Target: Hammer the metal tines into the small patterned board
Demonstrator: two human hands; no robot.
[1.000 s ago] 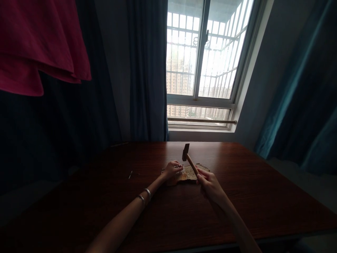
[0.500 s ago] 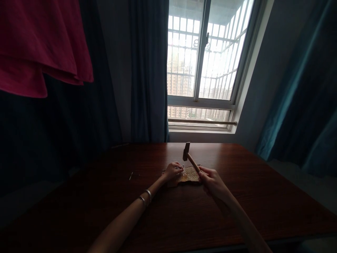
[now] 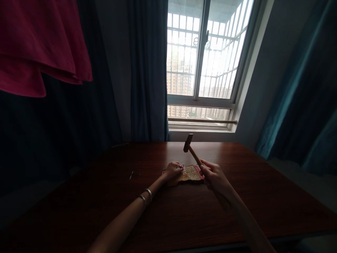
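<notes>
My right hand (image 3: 214, 177) is wrapped round the wooden handle of a hammer (image 3: 187, 143), whose dark metal head is raised above the table. My left hand (image 3: 173, 170) pinches a small, thin metal pin (image 3: 183, 166) that stands upright between the fingertips. Whether it is a nail or a punch is too small to tell. Both hands are over a flat, pale piece with dark dots (image 3: 191, 173), which lies on the table. Its edge is wavy and brown, and a reddish patterned part shows at its right end. My left hand hides its left end.
Two small thin objects, one of them a light metal piece (image 3: 131, 175), lie on the dark wooden table (image 3: 147, 225) left of my left hand. A barred window (image 3: 200, 70) and blue curtains (image 3: 149, 70) stand behind. Pink cloth (image 3: 44, 45) hangs at upper left.
My right hand has lifted the hammer a little higher and slightly to the right, uncovering the reddish end of the dotted piece. My left hand has hardly moved.
</notes>
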